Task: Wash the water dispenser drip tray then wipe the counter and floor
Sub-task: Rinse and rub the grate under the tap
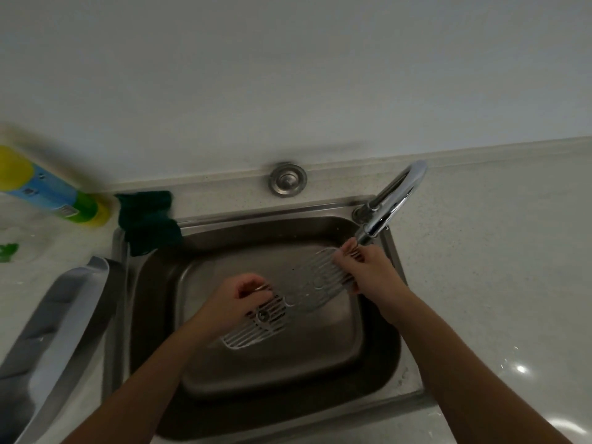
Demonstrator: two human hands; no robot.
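A long slotted drip tray grate (pixel 301 293), white and grey, hangs over the steel sink basin (pixel 272 373), tilted with its right end higher. My left hand (pixel 238 301) grips its lower left end. My right hand (pixel 368 270) grips its upper right end, just under the spout of the chrome tap (pixel 392 203). Water glistens on the middle of the grate. The grey and white drip tray base (pixel 61 325) lies on the counter to the left of the sink.
A dark green cloth (pixel 147 219) hangs over the sink's back left corner. A yellow, blue and green bottle (pixel 48 187) lies on the counter at the far left. A round steel fitting (pixel 287 179) sits behind the sink. Pale counter (pixel 496 267) extends to the right.
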